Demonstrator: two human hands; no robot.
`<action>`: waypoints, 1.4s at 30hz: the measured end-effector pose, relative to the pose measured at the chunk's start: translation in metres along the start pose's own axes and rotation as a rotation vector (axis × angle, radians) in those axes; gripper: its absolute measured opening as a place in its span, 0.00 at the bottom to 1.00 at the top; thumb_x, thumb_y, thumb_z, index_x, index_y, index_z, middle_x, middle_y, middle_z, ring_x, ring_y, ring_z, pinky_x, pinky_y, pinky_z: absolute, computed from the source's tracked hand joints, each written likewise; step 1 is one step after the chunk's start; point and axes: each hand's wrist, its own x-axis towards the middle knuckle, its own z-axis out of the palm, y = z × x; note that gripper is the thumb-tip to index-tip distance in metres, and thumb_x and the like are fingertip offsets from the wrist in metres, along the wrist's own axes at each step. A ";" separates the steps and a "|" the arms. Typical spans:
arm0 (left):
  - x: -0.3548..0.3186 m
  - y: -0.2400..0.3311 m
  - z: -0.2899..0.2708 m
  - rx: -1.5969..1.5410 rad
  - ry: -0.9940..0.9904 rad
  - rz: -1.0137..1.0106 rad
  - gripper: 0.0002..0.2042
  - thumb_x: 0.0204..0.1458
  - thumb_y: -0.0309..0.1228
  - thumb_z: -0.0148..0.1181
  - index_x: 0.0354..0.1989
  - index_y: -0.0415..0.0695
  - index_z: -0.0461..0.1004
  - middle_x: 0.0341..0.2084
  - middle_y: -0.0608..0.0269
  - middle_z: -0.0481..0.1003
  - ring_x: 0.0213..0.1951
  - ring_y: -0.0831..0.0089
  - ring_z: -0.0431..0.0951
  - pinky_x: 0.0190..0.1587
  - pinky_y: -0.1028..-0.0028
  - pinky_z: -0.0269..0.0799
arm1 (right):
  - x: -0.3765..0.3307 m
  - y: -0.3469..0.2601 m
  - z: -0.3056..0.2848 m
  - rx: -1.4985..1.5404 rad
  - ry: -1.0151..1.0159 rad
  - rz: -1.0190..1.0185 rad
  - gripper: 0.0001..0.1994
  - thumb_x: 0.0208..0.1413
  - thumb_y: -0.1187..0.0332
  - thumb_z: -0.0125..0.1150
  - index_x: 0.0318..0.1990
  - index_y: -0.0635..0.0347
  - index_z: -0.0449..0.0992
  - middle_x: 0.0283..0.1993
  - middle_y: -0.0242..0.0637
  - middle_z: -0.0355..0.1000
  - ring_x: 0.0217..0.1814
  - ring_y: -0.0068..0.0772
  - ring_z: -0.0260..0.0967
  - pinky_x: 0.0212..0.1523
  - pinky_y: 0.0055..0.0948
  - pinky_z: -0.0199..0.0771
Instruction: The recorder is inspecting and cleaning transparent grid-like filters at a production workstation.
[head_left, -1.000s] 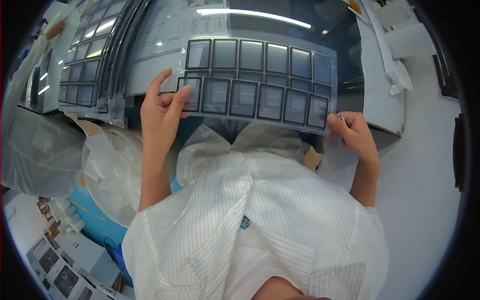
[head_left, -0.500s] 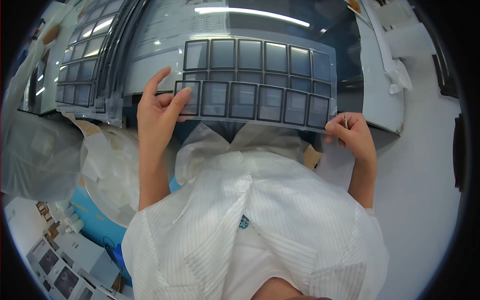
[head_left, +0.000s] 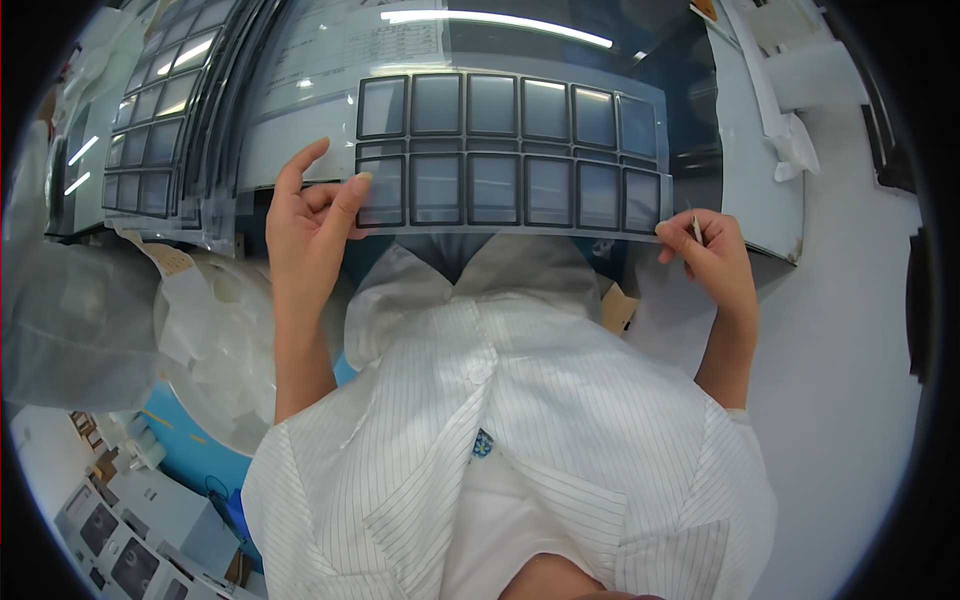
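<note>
A clear plastic strip point(head_left: 495, 190) with a row of dark square frames stretches between my two hands. My left hand point(head_left: 315, 210) has its thumb on the strip's left end, the index finger raised and the other fingers bent beneath. At the right corner, my right hand point(head_left: 708, 245) pinches the strip between thumb and fingertip. A thin pointed tool point(head_left: 697, 230) sticks out of that hand; its kind is too small to tell. Just beyond the strip lies a clear sheet point(head_left: 490, 105) with a like row of dark frames. The strip covers the sheet's nearer part.
A stack of similar framed sheets point(head_left: 150, 140) stands on the left of the dark glossy table point(head_left: 680, 100). Printed paper point(head_left: 390, 45) shows at the back. On the lower left are a white bin point(head_left: 225, 370) with a plastic liner and a grey translucent bag point(head_left: 80, 320).
The strip has moved away from me and levelled out, so its frames now line up with the sheet's far row. Both hands moved slightly with it, keeping their hold.
</note>
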 end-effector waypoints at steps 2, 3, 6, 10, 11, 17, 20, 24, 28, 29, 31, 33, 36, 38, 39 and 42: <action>0.001 -0.001 0.004 -0.010 -0.003 0.008 0.27 0.51 0.24 0.64 0.59 0.34 0.60 0.20 0.66 0.73 0.22 0.83 0.73 0.25 0.84 0.70 | 0.000 -0.001 0.002 0.026 0.038 -0.031 0.11 0.54 0.62 0.65 0.27 0.59 0.76 0.18 0.28 0.72 0.16 0.11 0.58 0.17 0.14 0.54; 0.002 -0.002 0.005 -0.021 -0.010 0.017 0.27 0.51 0.24 0.64 0.59 0.33 0.61 0.20 0.66 0.73 0.22 0.83 0.73 0.25 0.84 0.70 | 0.001 -0.002 0.002 -0.002 0.043 -0.054 0.11 0.54 0.62 0.65 0.27 0.59 0.76 0.18 0.28 0.71 0.16 0.11 0.58 0.17 0.14 0.55; 0.005 -0.006 0.002 -0.006 -0.038 0.044 0.27 0.50 0.23 0.64 0.58 0.34 0.61 0.18 0.66 0.72 0.22 0.84 0.73 0.25 0.84 0.71 | 0.002 0.002 -0.002 -0.108 0.034 -0.086 0.12 0.54 0.61 0.64 0.27 0.60 0.77 0.18 0.28 0.71 0.17 0.11 0.60 0.17 0.15 0.55; 0.002 -0.003 0.003 -0.116 -0.049 0.021 0.26 0.51 0.20 0.60 0.60 0.35 0.61 0.19 0.70 0.72 0.21 0.87 0.70 0.25 0.85 0.72 | 0.000 -0.002 -0.004 -0.167 -0.052 0.045 0.15 0.56 0.58 0.62 0.30 0.62 0.78 0.19 0.29 0.72 0.17 0.12 0.61 0.17 0.15 0.56; 0.002 0.000 0.003 -0.143 -0.068 0.004 0.28 0.51 0.19 0.61 0.61 0.36 0.60 0.18 0.70 0.71 0.21 0.88 0.70 0.25 0.85 0.72 | -0.001 -0.001 -0.004 -0.170 -0.053 0.045 0.15 0.56 0.58 0.62 0.30 0.62 0.78 0.19 0.29 0.72 0.17 0.12 0.61 0.17 0.15 0.56; -0.009 0.015 -0.018 -0.127 -0.156 -0.122 0.35 0.48 0.18 0.60 0.67 0.42 0.55 0.18 0.71 0.71 0.20 0.88 0.69 0.24 0.85 0.71 | -0.001 0.002 0.015 0.079 -0.116 0.002 0.18 0.61 0.56 0.56 0.30 0.63 0.78 0.24 0.34 0.77 0.17 0.12 0.61 0.15 0.16 0.58; -0.007 0.014 -0.033 -0.081 -0.242 -0.124 0.37 0.47 0.18 0.59 0.68 0.43 0.52 0.18 0.71 0.71 0.19 0.86 0.68 0.24 0.85 0.67 | -0.001 0.004 0.026 0.188 -0.126 0.013 0.18 0.62 0.56 0.54 0.28 0.62 0.76 0.25 0.36 0.77 0.17 0.11 0.61 0.15 0.16 0.58; -0.002 0.013 -0.033 -0.043 -0.300 -0.085 0.36 0.49 0.19 0.58 0.68 0.41 0.52 0.20 0.70 0.72 0.23 0.86 0.69 0.28 0.86 0.63 | 0.002 0.010 0.037 0.349 -0.089 0.021 0.17 0.60 0.58 0.57 0.24 0.59 0.74 0.22 0.37 0.76 0.15 0.11 0.61 0.14 0.16 0.57; 0.003 0.004 -0.029 -0.106 -0.306 -0.036 0.33 0.50 0.20 0.57 0.67 0.39 0.53 0.26 0.67 0.75 0.28 0.86 0.71 0.35 0.86 0.65 | -0.001 0.012 0.024 0.290 -0.268 0.026 0.15 0.55 0.60 0.64 0.23 0.59 0.74 0.18 0.34 0.73 0.14 0.15 0.63 0.13 0.16 0.57; 0.004 0.000 -0.030 -0.111 -0.305 -0.041 0.33 0.50 0.20 0.57 0.67 0.39 0.53 0.26 0.67 0.75 0.28 0.86 0.71 0.35 0.86 0.65 | -0.004 0.013 0.021 0.287 -0.269 0.031 0.15 0.55 0.60 0.64 0.23 0.59 0.74 0.18 0.34 0.73 0.14 0.15 0.63 0.13 0.16 0.57; 0.004 -0.005 -0.035 -0.164 -0.346 -0.057 0.30 0.49 0.23 0.62 0.64 0.40 0.61 0.26 0.66 0.76 0.30 0.82 0.74 0.37 0.85 0.67 | -0.008 0.012 0.018 0.203 -0.426 0.059 0.14 0.53 0.61 0.65 0.22 0.59 0.74 0.17 0.34 0.72 0.14 0.16 0.64 0.13 0.17 0.58; 0.005 -0.004 -0.031 -0.142 -0.325 -0.050 0.30 0.49 0.24 0.62 0.63 0.40 0.63 0.25 0.68 0.75 0.29 0.84 0.72 0.35 0.86 0.65 | -0.007 0.006 0.019 0.132 -0.413 0.082 0.14 0.53 0.62 0.65 0.22 0.60 0.74 0.16 0.32 0.70 0.14 0.16 0.63 0.13 0.17 0.58; 0.010 -0.004 -0.039 -0.067 -0.373 -0.054 0.28 0.49 0.24 0.61 0.62 0.39 0.63 0.30 0.67 0.75 0.32 0.84 0.71 0.38 0.85 0.65 | -0.004 -0.003 0.002 -0.092 -0.310 0.047 0.13 0.54 0.63 0.64 0.23 0.61 0.74 0.16 0.27 0.66 0.15 0.14 0.60 0.15 0.17 0.57; 0.012 -0.003 -0.046 -0.019 -0.432 -0.069 0.28 0.50 0.23 0.60 0.62 0.38 0.63 0.36 0.63 0.76 0.36 0.83 0.73 0.43 0.83 0.68 | 0.000 -0.021 -0.005 -0.254 -0.226 -0.013 0.13 0.55 0.63 0.63 0.24 0.61 0.74 0.17 0.25 0.64 0.15 0.13 0.59 0.16 0.16 0.57; 0.012 -0.004 -0.045 -0.019 -0.449 -0.062 0.29 0.49 0.24 0.60 0.63 0.39 0.63 0.35 0.64 0.76 0.35 0.83 0.73 0.42 0.83 0.67 | 0.003 -0.032 -0.001 -0.137 -0.124 -0.107 0.10 0.57 0.65 0.61 0.28 0.61 0.75 0.21 0.24 0.63 0.18 0.13 0.58 0.18 0.16 0.56; 0.013 -0.007 -0.046 -0.038 -0.457 -0.062 0.30 0.49 0.25 0.62 0.63 0.39 0.63 0.33 0.67 0.75 0.33 0.84 0.71 0.39 0.84 0.66 | 0.015 -0.070 0.033 -0.099 -0.027 -0.371 0.05 0.59 0.70 0.57 0.36 0.61 0.77 0.26 0.23 0.61 0.23 0.13 0.58 0.21 0.16 0.56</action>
